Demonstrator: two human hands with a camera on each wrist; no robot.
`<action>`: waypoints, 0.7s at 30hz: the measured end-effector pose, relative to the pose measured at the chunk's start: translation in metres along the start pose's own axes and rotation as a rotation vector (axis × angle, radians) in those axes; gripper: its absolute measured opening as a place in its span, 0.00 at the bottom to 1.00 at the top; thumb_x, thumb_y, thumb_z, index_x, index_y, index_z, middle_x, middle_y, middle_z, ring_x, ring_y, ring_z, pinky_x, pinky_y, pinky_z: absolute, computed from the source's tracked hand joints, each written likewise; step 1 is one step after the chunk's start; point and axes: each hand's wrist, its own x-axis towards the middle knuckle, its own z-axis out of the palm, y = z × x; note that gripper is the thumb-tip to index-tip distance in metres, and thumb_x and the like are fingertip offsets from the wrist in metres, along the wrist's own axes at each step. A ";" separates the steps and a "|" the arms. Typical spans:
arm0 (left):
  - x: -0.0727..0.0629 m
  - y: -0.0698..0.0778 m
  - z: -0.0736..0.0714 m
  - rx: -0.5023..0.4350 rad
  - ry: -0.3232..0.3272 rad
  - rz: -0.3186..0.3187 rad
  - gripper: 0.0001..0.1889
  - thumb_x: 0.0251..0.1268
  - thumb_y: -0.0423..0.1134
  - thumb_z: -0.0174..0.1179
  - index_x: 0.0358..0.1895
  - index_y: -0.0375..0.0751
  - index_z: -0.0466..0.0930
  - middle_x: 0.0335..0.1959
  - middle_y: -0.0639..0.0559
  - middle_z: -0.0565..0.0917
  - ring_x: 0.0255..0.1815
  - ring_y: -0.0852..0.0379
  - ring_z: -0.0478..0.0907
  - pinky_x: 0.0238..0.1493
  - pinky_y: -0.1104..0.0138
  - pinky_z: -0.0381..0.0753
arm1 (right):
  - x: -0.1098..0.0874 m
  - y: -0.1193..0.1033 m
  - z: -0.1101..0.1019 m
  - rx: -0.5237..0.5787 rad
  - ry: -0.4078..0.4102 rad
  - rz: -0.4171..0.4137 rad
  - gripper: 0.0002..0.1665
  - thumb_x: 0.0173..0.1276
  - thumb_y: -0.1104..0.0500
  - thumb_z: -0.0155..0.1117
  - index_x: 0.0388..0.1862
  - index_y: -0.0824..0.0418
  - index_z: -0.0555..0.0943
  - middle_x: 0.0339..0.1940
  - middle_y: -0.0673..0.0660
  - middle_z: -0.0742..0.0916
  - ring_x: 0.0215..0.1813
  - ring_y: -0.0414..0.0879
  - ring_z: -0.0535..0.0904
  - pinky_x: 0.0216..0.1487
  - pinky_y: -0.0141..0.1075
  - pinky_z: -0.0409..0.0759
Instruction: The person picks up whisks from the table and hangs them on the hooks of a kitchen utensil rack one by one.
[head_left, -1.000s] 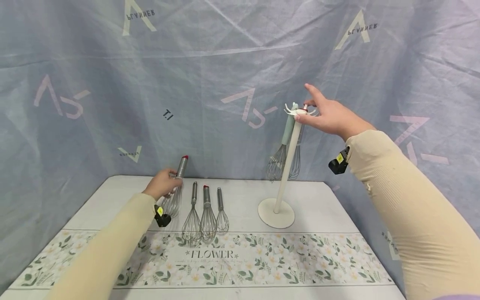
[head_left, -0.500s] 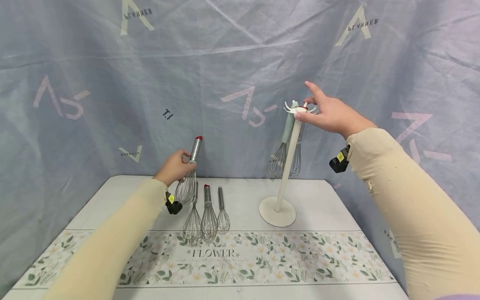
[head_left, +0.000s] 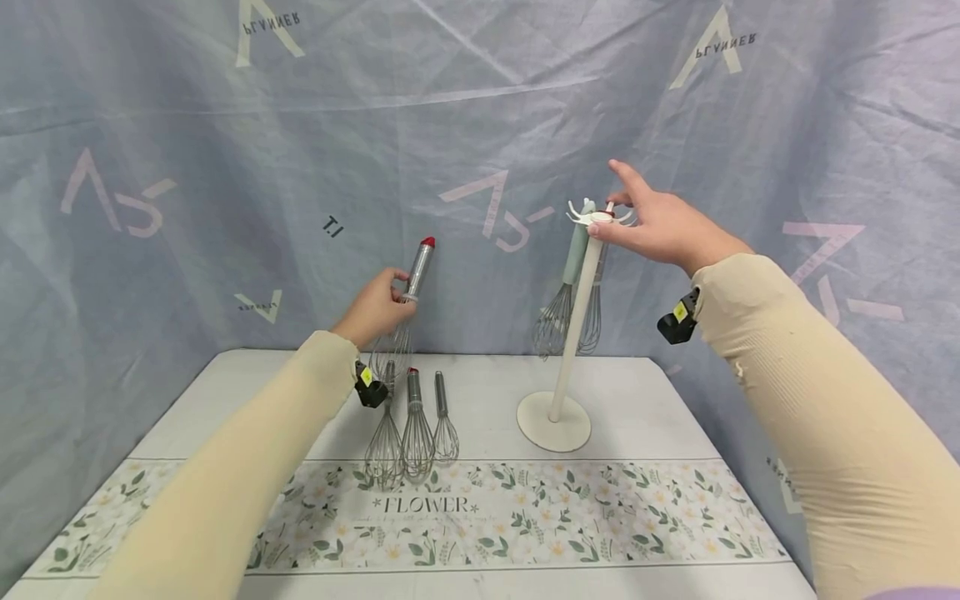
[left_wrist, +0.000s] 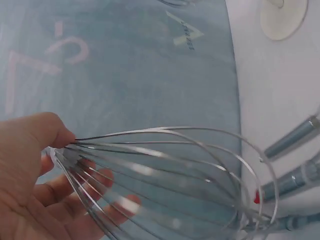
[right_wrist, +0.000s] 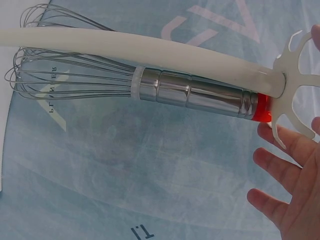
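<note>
Within left grip (head_left: 382,304), silver whisk (head_left: 418,273), red-tipped, wire-looped

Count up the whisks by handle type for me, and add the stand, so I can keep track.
Red-ended metal whisks: 3
Plain metal whisks: 2
Green-handled whisk: 1
White stand: 1
Total: 7

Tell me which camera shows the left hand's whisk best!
The head view: it shows the held whisk, red-tipped handle included. The left wrist view shows close-up wires but no handle; the right wrist view misses this whisk.
</note>
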 end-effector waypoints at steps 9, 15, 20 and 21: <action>0.014 0.049 0.010 -0.013 0.000 0.090 0.28 0.68 0.34 0.58 0.70 0.47 0.65 0.41 0.43 0.80 0.33 0.50 0.73 0.32 0.60 0.74 | 0.000 0.000 -0.001 -0.009 0.012 -0.007 0.59 0.71 0.28 0.53 0.82 0.37 0.26 0.79 0.59 0.66 0.66 0.65 0.72 0.64 0.63 0.66; 0.022 0.079 0.021 -0.009 -0.025 0.115 0.28 0.66 0.34 0.59 0.70 0.49 0.66 0.40 0.44 0.80 0.33 0.49 0.74 0.32 0.59 0.74 | -0.001 0.000 0.000 -0.018 0.013 -0.009 0.59 0.71 0.28 0.53 0.82 0.36 0.26 0.79 0.58 0.67 0.66 0.64 0.72 0.65 0.63 0.65; 0.025 0.096 0.029 -0.020 -0.028 0.141 0.28 0.65 0.33 0.59 0.68 0.48 0.67 0.40 0.44 0.81 0.32 0.50 0.74 0.30 0.60 0.74 | 0.000 0.001 0.001 -0.017 0.013 -0.010 0.58 0.71 0.28 0.53 0.82 0.36 0.27 0.79 0.59 0.67 0.69 0.65 0.70 0.66 0.63 0.64; 0.025 0.100 0.031 -0.019 -0.025 0.150 0.28 0.65 0.33 0.59 0.68 0.49 0.67 0.39 0.44 0.81 0.32 0.50 0.75 0.30 0.60 0.74 | 0.000 0.001 0.001 -0.015 0.011 -0.009 0.59 0.71 0.28 0.53 0.82 0.36 0.27 0.79 0.59 0.67 0.70 0.65 0.69 0.67 0.63 0.63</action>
